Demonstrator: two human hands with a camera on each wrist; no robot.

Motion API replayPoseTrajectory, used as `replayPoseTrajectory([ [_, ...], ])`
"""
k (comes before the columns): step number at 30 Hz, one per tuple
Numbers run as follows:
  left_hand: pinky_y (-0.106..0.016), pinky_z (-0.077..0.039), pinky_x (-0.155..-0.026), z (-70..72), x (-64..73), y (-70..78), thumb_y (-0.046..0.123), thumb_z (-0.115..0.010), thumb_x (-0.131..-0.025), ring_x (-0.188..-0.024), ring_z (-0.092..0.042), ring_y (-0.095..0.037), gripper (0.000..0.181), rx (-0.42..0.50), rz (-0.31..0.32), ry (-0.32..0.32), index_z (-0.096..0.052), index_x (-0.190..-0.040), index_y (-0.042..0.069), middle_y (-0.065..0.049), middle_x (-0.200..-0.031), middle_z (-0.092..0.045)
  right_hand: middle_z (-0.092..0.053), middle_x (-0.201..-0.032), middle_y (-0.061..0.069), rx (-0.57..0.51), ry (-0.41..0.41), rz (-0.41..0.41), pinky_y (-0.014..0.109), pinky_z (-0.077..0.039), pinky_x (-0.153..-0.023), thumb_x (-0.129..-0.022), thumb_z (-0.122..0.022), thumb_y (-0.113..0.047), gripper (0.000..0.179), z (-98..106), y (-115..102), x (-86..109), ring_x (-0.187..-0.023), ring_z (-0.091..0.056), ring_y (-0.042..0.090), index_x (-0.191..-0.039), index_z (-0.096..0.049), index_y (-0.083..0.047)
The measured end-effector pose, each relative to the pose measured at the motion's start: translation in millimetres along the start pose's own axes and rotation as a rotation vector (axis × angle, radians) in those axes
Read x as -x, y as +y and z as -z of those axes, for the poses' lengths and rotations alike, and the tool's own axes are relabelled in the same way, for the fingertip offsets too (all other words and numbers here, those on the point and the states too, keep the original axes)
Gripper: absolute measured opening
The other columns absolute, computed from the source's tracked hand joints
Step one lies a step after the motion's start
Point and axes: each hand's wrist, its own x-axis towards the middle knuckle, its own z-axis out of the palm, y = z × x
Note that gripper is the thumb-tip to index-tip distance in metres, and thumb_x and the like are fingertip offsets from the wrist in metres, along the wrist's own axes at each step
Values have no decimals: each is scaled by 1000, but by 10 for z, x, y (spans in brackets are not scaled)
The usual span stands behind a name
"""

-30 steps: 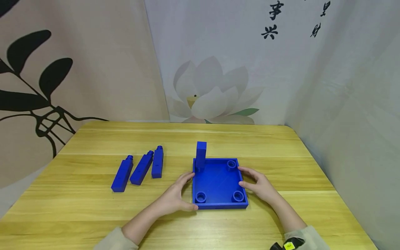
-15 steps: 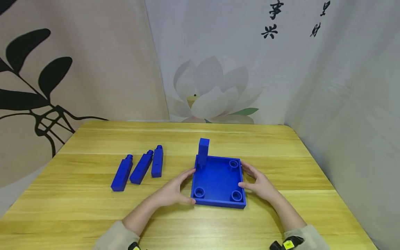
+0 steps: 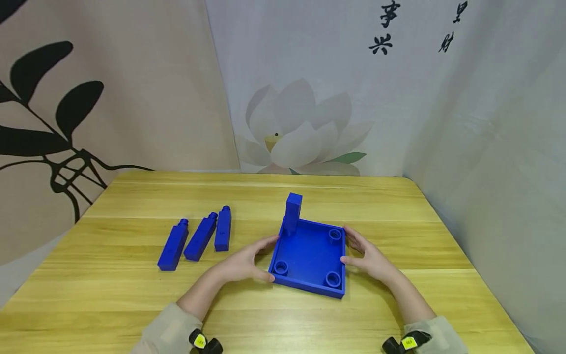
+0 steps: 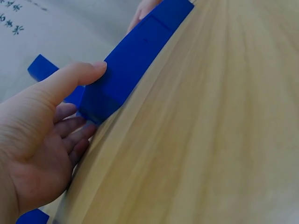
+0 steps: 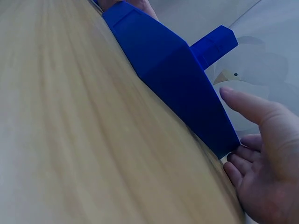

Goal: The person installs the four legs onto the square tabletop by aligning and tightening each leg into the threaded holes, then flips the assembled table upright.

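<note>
A blue square tray-like base (image 3: 309,250) with a raised rim lies turned slightly on the table, hollow side up. One blue post (image 3: 294,211) stands upright at its far-left corner, and round sockets show at the other three corners. My left hand (image 3: 243,263) touches the base's left side, thumb at the near-left corner and fingers farther back. On the opposite side, my right hand (image 3: 369,258) rests its thumb and fingertips along the right wall. In the left wrist view the left thumb lies against the blue wall (image 4: 126,65), the other fingers loosely bent at its corner.
Three loose blue posts with narrow round ends lie to the left: a left post (image 3: 173,246), a middle post (image 3: 201,237) and a right post (image 3: 223,230). The wooden table (image 3: 274,324) meets a printed curtain (image 3: 305,98) at its far edge.
Both hands have turned the base clockwise on the table. Its upright post has shifted right and away, and its near-left corner has moved slightly left and back. The loose posts stay put.
</note>
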Motion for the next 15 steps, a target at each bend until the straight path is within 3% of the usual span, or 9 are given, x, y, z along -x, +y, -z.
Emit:
replayPoseTrajectory([
  [10, -44, -30, -109, 83, 25, -25, 24, -78, -81, -134, -36, -25, 78, -6, -30, 11, -38, -146, 6, -7, -146, -42, -38, -142, 29, -70, 47, -6, 49, -31, -106, -90, -68, -12, 69, 67, 62, 23, -129, -37, 45, -144, -30, 8],
  [15, -46, -32, -107, 128, 35, -64, 23, -67, -91, -133, -37, -27, 60, -31, -51, 47, -43, -143, 4, -9, -143, -45, -47, -135, 28, -89, 71, 8, 35, -41, -101, -90, -68, -9, 61, 107, 88, 36, -124, -44, 43, -140, -38, 9],
])
